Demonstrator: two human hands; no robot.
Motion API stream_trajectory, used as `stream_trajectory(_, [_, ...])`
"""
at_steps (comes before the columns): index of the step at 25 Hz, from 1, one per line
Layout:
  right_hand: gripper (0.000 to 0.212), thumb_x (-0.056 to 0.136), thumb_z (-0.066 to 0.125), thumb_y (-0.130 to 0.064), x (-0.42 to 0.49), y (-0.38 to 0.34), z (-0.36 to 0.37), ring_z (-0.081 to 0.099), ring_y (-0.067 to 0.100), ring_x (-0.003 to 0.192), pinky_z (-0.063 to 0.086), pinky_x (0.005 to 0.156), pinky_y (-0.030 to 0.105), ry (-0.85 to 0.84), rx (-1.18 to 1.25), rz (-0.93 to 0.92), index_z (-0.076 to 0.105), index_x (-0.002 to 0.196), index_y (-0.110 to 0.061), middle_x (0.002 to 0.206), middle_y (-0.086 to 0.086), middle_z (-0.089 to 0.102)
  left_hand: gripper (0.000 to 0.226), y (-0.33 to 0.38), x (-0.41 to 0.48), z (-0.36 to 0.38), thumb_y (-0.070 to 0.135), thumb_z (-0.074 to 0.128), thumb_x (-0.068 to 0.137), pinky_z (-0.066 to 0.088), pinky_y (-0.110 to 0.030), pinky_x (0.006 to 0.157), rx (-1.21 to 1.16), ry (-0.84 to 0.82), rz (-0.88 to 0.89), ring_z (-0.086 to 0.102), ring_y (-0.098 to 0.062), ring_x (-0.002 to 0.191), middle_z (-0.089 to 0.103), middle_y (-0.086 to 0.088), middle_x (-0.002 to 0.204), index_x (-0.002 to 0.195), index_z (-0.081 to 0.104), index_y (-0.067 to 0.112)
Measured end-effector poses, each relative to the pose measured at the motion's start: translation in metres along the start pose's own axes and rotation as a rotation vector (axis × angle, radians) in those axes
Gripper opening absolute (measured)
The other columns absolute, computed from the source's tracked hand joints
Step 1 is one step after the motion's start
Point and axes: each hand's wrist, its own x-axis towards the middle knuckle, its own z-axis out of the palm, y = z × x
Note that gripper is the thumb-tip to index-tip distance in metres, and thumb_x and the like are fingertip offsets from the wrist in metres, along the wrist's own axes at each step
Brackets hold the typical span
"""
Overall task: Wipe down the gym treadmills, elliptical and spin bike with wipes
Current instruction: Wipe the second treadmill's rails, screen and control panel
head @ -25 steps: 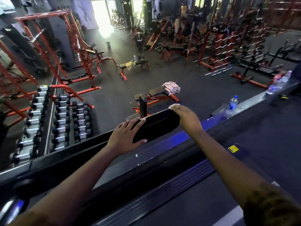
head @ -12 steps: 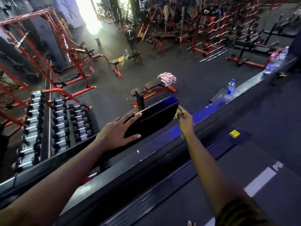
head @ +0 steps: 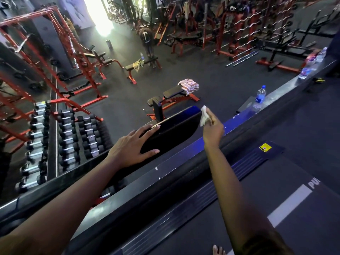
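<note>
Left hand (head: 131, 147) steadies the console (head: 171, 130); right hand (head: 213, 130) pinches a wipe (head: 203, 115).

The grey ledge (head: 284, 90) bears 1 blue-labelled water bottle (head: 260, 94), more bottles (head: 306, 69) farther along.

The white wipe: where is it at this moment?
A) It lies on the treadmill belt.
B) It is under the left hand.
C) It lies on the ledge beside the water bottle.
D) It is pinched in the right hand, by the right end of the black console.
D: the right hand pinches the white wipe by the right end of the black console, while the left hand holds no wipe.
</note>
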Motion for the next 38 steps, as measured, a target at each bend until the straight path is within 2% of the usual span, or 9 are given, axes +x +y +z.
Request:
stream_trajectory(5, [0.040,0.091,0.050,0.001,-0.040,0.022,0.027,0.061,0.016,0.101,0.047,0.089,0.022,0.171,-0.025,-0.161,0.057,0.127,-0.015,0.111,0.006,0.066,0.082,0.001,-0.001,0.000,0.081,0.017,0.077,0.049,-0.041,0.092,0.000,-0.001,-0.003,0.040,-0.017,0.132,0.022,0.013,0.154,0.149,0.001,0.045])
stream_trajectory(7, [0.038,0.093,0.050,-0.002,-0.053,0.041,0.036,0.062,0.016,0.096,0.046,0.083,0.017,0.201,-0.020,-0.102,0.056,0.128,-0.016,0.108,0.006,0.067,0.082,0.002,-0.001,-0.001,0.081,0.018,0.077,0.048,-0.040,0.092,0.001,-0.004,-0.006,0.040,-0.017,0.132,0.022,0.013,0.154,0.149,0.002,0.045])
stream_trajectory(11, [0.045,0.090,0.051,0.001,-0.085,0.060,0.054,0.058,0.015,0.083,0.051,0.085,0.039,0.138,-0.055,0.128,0.053,0.130,-0.020,0.103,0.007,0.068,0.082,0.002,0.000,-0.001,0.080,0.018,0.077,0.048,-0.040,0.091,0.017,-0.004,-0.014,0.040,-0.018,0.132,0.024,0.011,0.153,0.150,0.003,0.044])
stream_trajectory(17, [0.044,0.085,0.050,0.014,-0.051,0.009,0.026,0.058,0.019,0.110,0.039,0.092,0.009,0.285,0.023,-0.123,0.058,0.124,-0.005,0.121,0.010,0.062,0.083,0.001,-0.001,0.001,0.082,0.015,0.076,0.046,-0.041,0.096,0.007,-0.015,-0.014,0.038,-0.019,0.134,0.024,0.010,0.154,0.149,0.000,0.045])
stream_trajectory(19, [0.043,0.085,0.050,0.014,-0.056,-0.005,0.038,0.058,0.024,0.109,0.041,0.093,0.016,0.282,0.000,-0.174,0.058,0.124,-0.004,0.117,0.015,0.061,0.083,0.001,0.001,0.001,0.082,0.015,0.075,0.046,-0.042,0.097,0.011,-0.011,-0.019,0.038,-0.020,0.135,0.025,0.008,0.154,0.149,0.001,0.045])
stream_trajectory(24, [0.048,0.093,0.041,-0.003,-0.117,0.004,0.044,0.044,0.024,0.123,0.035,0.097,0.020,-0.131,-0.135,-0.084,0.040,0.139,-0.018,0.138,0.010,0.043,0.081,0.001,0.001,0.000,0.078,0.010,0.076,0.044,-0.041,0.096,-0.019,-0.006,-0.027,0.037,-0.020,0.134,0.028,0.006,0.152,0.149,0.004,0.044])
stream_trajectory(28, [0.046,0.091,0.044,-0.001,-0.153,0.022,0.037,0.046,0.013,0.120,0.037,0.102,0.022,-0.288,-0.166,-0.208,0.047,0.132,-0.022,0.135,0.002,0.048,0.081,0.002,-0.001,-0.001,0.078,0.009,0.076,0.044,-0.041,0.096,-0.027,-0.007,-0.031,0.036,-0.019,0.136,0.029,0.005,0.152,0.149,0.004,0.044])
stream_trajectory(32, [0.038,0.086,0.052,0.011,-0.090,0.011,0.024,0.058,0.018,0.104,0.045,0.094,0.018,0.282,-0.040,-0.144,0.062,0.119,-0.006,0.116,0.011,0.062,0.080,0.002,0.000,-0.001,0.078,0.009,0.076,0.044,-0.041,0.097,-0.028,-0.003,-0.031,0.034,-0.018,0.137,0.030,0.006,0.151,0.149,0.005,0.045])
stream_trajectory(38, [0.039,0.082,0.056,0.014,-0.077,-0.005,0.051,0.055,0.014,0.099,0.045,0.089,0.019,0.288,-0.058,-0.237,0.065,0.115,-0.005,0.107,0.013,0.063,0.078,0.000,0.001,0.002,0.078,0.010,0.078,0.043,-0.042,0.098,-0.033,-0.004,-0.032,0.031,-0.018,0.138,0.031,0.006,0.150,0.149,0.004,0.046])
